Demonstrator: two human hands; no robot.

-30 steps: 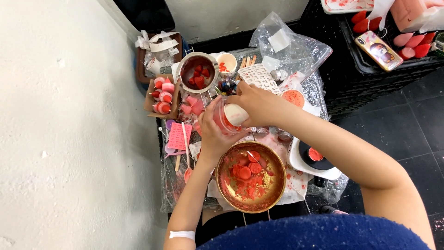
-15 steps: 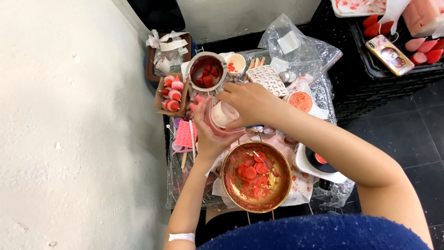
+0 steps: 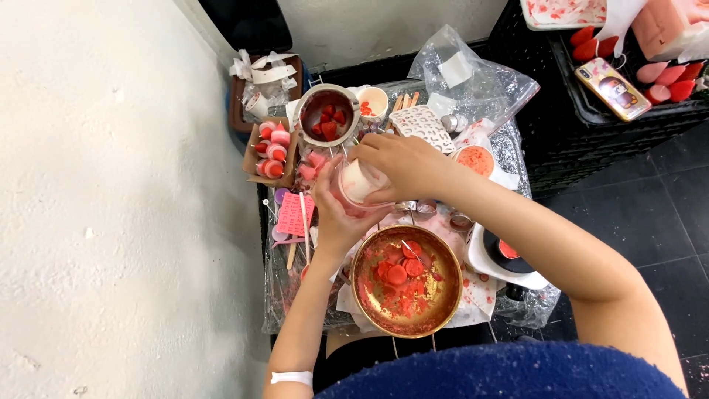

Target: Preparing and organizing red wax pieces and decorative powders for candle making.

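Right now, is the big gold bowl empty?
No, the gold bowl holds a heap of red round pieces, and more red crumbs are scattered over its bottom.

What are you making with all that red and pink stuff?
A person sits at a small cluttered table. Their left hand holds a small clear cup with pink at the bottom, and their right hand presses something pale into its top. Just below sits a gold bowl of red round pieces. Farther back are a metal pot with red chunks and a cardboard tray of pink and red moulded pieces.
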